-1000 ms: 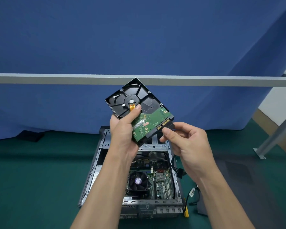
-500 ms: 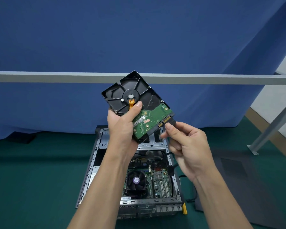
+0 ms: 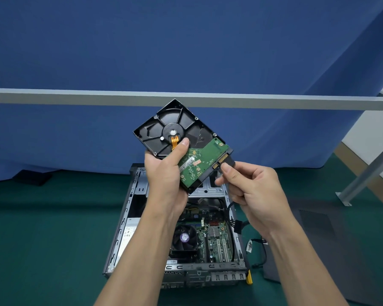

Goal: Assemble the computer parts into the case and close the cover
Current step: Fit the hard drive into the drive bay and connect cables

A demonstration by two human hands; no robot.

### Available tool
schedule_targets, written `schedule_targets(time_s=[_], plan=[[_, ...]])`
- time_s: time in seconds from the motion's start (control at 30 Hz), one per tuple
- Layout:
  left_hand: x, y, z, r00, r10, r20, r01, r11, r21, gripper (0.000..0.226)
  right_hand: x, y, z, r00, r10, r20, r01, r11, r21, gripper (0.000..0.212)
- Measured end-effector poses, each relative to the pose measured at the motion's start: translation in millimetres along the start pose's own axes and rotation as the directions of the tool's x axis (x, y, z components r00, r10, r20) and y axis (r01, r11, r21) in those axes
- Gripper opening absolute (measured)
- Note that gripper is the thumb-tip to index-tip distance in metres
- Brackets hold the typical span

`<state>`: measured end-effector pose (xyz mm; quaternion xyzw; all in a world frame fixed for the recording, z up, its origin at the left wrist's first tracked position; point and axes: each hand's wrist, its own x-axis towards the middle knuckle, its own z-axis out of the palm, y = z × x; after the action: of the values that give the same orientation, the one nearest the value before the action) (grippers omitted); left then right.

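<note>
**Holding a Plug at the Drive's Edge, High Over the Case**

Pinching a black plug (image 3: 227,160) with the right fingers (image 3: 227,172), right at the gold-strip edge of the hard drive (image 3: 175,129). Gripping the drive's low side with the left fingers (image 3: 181,145), thumb across the board side. Held tilted in open air, well above the case (image 3: 122,219) lying open on the green floor (image 3: 53,239). Free room all around, with the grey bar (image 3: 75,97) crossing behind the top corner. With the right hand (image 3: 254,191) curled and the left hand (image 3: 164,177) upright, both forearms reaching up from below.

Drive (image 3: 175,127) is above the open case (image 3: 124,217), connector (image 3: 228,161) at its right edge; cover (image 3: 323,250) lies right of the case.
</note>
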<state>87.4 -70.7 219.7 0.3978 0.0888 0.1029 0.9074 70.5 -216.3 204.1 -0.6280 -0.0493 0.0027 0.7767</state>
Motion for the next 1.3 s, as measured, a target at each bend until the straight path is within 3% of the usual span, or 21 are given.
schedule_targets(time_s=[0.23,0.37,0.47,0.53,0.6,0.7,0.83,0.93,1.07,1.13,1.3], plan=[[0.9,-2.5,-4.3,1.000,0.016,0.013,-0.017,0.999,0.036,0.041,1.3,2.2,0.6,0.999,0.022,0.028,-0.025,0.991,0.128,0.014],[2.9,-2.2,-9.1,1.000,0.029,0.007,-0.029,0.999,0.037,0.043,2.9,1.7,2.1,0.997,0.039,0.061,-0.043,0.997,0.064,0.019],[3.4,-4.3,-10.2,0.998,0.055,-0.029,-0.054,0.998,0.024,0.040,2.2,6.5,4.4,1.000,-0.002,-0.017,0.000,0.997,-0.072,0.025],[4.6,-5.5,-9.8,0.993,0.092,-0.072,-0.091,0.996,0.017,0.041,2.4,13.3,7.4,0.979,-0.173,-0.110,0.103,0.879,-0.465,0.030],[6.9,-6.4,-9.3,0.986,0.124,-0.108,-0.122,0.992,0.022,0.042,2.7,19.4,12.4,0.907,-0.409,-0.102,0.205,0.639,-0.741,0.033],[8.9,-7.0,-8.2,0.984,0.144,-0.103,-0.140,0.989,0.045,0.044,4.3,23.0,13.5,0.854,-0.519,-0.030,0.304,0.546,-0.781,0.038],[9.9,-4.9,-8.9,0.980,0.148,-0.135,-0.143,0.989,0.040,0.042,3.9,25.3,10.5,0.934,-0.341,0.107,0.284,0.526,-0.801,0.037],[10.1,-2.0,-10.4,0.977,0.153,-0.147,-0.148,0.988,0.044,0.040,-0.4,21.0,6.7,0.935,-0.327,0.137,0.306,0.550,-0.777,0.032],[8.4,4.2,-12.1,0.977,0.157,-0.143,-0.148,0.987,0.069,0.041,3.7,12.3,2.5,0.988,-0.144,0.052,0.149,0.837,-0.526,0.038],[6.0,7.0,-11.5,0.984,0.142,-0.109,-0.136,0.989,0.055,0.041,4.2,9.4,1.1,0.997,-0.052,0.052,0.067,0.929,-0.363,0.041],[2.2,10.0,-7.1,0.986,0.163,-0.041,-0.160,0.985,0.072,0.046,-0.2,5.8,3.8,0.995,0.017,0.094,0.000,0.983,-0.182,0.043]])
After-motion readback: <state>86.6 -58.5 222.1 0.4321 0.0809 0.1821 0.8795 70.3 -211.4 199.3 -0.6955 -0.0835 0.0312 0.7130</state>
